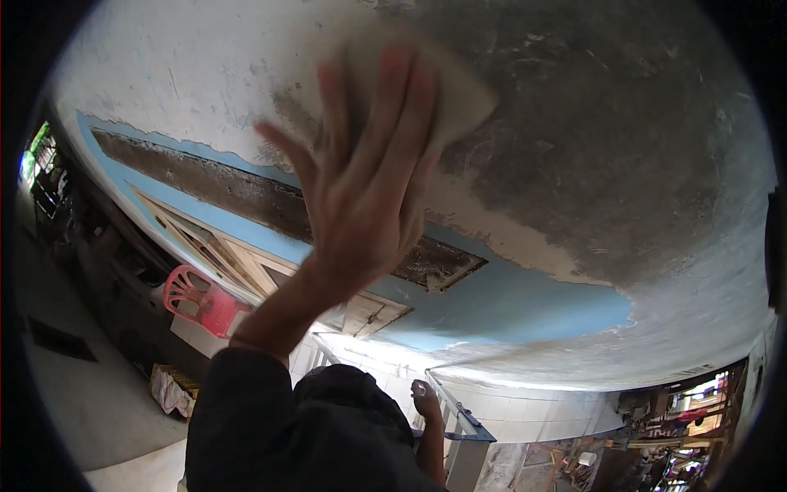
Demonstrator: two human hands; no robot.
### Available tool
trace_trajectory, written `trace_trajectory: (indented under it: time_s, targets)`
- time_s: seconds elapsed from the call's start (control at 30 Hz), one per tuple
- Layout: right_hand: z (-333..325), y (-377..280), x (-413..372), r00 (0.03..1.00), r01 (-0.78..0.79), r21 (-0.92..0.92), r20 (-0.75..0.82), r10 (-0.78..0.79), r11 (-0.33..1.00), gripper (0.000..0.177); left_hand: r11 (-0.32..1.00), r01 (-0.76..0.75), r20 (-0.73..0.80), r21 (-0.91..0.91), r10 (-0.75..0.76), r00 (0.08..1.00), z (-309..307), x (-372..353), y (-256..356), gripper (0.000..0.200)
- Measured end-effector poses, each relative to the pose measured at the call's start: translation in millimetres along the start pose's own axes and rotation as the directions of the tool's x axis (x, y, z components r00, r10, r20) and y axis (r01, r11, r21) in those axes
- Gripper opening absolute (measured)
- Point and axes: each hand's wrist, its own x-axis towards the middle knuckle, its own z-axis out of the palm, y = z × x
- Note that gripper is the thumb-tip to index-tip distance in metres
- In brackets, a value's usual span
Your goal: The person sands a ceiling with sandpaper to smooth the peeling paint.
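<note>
My left hand is raised against the wall, its fingers spread over a pale, flat sheet that looks like sandpaper. The sheet lies between my fingers and the wall, and motion blurs both. Beneath it, the wall has a dark grey rough patch, with whitish plaster to the left and blue paint lower down. Low in the view, my right hand is closed beside a grey-blue metal frame. A small light spot shows in its curled fingers, but I cannot make out what it is.
A long recessed brown panel crosses the blue paint. Below it are wooden frames and a red plastic chair. A yellow crate with cloth stands on the floor at left. Cluttered goods fill the lower right.
</note>
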Motion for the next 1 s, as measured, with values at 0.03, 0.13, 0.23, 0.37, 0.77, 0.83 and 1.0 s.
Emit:
trace_trajectory:
  time_s: [0.03,0.13,0.23,0.37,0.77,0.83,1.0]
  targets:
    - [-7.5,-18.0,-4.1,0.998,-0.061,-0.031,0.003,0.061,0.998,0.035,1.0,0.024,0.043,-0.011,-0.023,0.999,2.2,-27.7,3.3,0.048]
    - [-10.6,-32.1,-5.9,0.987,-0.161,-0.022,-0.017,0.16,0.987,0.034,1.0,0.0,0.082,0.011,-0.001,0.997,2.5,-41.0,1.4,0.049]
    - [-7.0,-26.4,-4.6,0.996,-0.09,-0.006,0.024,0.09,0.996,0.032,0.995,-0.073,-0.018,0.064,0.074,0.997,3.3,0.8,-12.2,0.05]
    - [-6.0,-17.7,-3.3,0.997,-0.077,-0.007,0.012,0.077,0.997,0.03,1.0,0.005,-0.06,0.007,-0.005,0.998,5.5,11.2,-6.8,0.052]
    - [-4.6,-12.5,-2.8,0.998,-0.065,-0.011,-0.007,0.065,0.998,0.032,0.996,0.034,-0.067,-0.082,-0.039,0.997,8.9,15.6,15.7,0.051]
    - [-6.0,-12.5,0.0,0.998,-0.066,-0.004,-0.009,0.066,0.998,0.032,0.983,0.096,0.067,-0.157,-0.086,0.994,10.6,-32.9,26.2,0.05]
    - [-10.2,-33.2,-9.4,0.996,-0.089,-0.035,0.002,0.089,0.995,0.031,0.982,-0.004,-0.025,-0.191,0.0,1.0,25.8,-44.9,29.1,0.049]
